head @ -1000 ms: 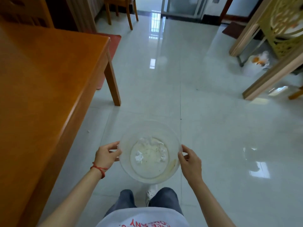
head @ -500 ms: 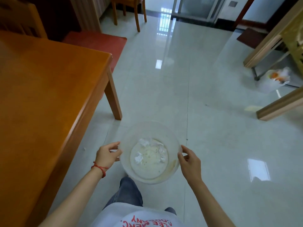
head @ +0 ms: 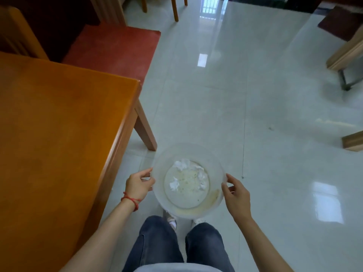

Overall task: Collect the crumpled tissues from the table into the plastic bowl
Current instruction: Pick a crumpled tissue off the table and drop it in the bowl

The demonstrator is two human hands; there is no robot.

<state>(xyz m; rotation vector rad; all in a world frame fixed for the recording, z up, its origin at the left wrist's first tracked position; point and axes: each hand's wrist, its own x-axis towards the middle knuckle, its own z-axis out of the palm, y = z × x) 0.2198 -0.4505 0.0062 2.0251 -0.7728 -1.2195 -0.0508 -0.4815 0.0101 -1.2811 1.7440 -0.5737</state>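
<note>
currently both hands held the bowl (head: 188, 179) out in front of the body, above the floor (head: 255, 114) and just right of the table (head: 59, 124). left hand (head: 137, 185) pinched the left rim, thumb on top, fingers curled underneath. right hand (head: 236, 195) gripped the right rim the same way, thumb on the edge. bowl was clear plastic, roughly level, with about three tissues (head: 183, 164) lying loose on its bottom plus some crumbs and a yellowish smear.

visible part of the table showed no tissues, so collection looked done or nearly done; couldn't see the whole top, so not certain.

judgement on the step: this was a carry, probably to set the bowl down or dump it. advice:
- keep the rim level, the tissues were light and unsecured, a tilt or fast swing would spill them
- keep the two-point grip opposite each other, thin plastic flexes if squeezed
- watch the table leg (head: 145, 130), it sat just ahead of the bowl
- floor looked glossy, so step steady

legs (head: 176, 246) were right below the bowl.
</note>
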